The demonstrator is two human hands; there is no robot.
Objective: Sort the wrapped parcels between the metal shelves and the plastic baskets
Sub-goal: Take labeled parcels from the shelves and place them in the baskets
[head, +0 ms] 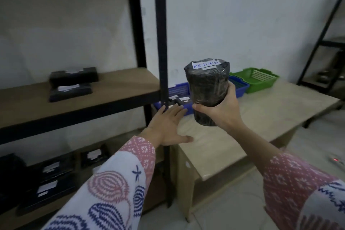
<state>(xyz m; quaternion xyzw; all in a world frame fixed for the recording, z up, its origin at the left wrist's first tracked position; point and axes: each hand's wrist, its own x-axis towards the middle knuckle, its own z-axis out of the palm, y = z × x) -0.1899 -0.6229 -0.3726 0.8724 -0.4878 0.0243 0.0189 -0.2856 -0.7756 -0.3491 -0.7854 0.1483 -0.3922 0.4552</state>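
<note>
Currently the right hand (222,112) grips a cylindrical parcel (207,87) wrapped in black film, fingers closed around its lower half, parcel upright and raised above the bench (261,110). A white label on the parcel's top end reads "RETURN" in blue letters.

Landmark: the black front post (161,43) of the metal shelf unit.
- Left hand (166,125): fingers spread flat, holding nothing, just right of the post at its lower part, fingertips near the rim of the blue basket (177,91).
- Blue basket: on the bench immediately right of the post; it contains dark wrapped parcels with white labels, partly hidden by the held parcel.
- Second blue basket (239,85): further right, mostly hidden behind the held parcel; contents cannot be told.
- Green basket (255,78): furthest right of the post, touching or just beside the second blue one.
- Middle shelf (74,99), left of the post: two flat black parcels (71,84) with white labels, one behind the other.
- Lower shelf, left of the post: several more dark labelled parcels (50,179), blurred.
</note>
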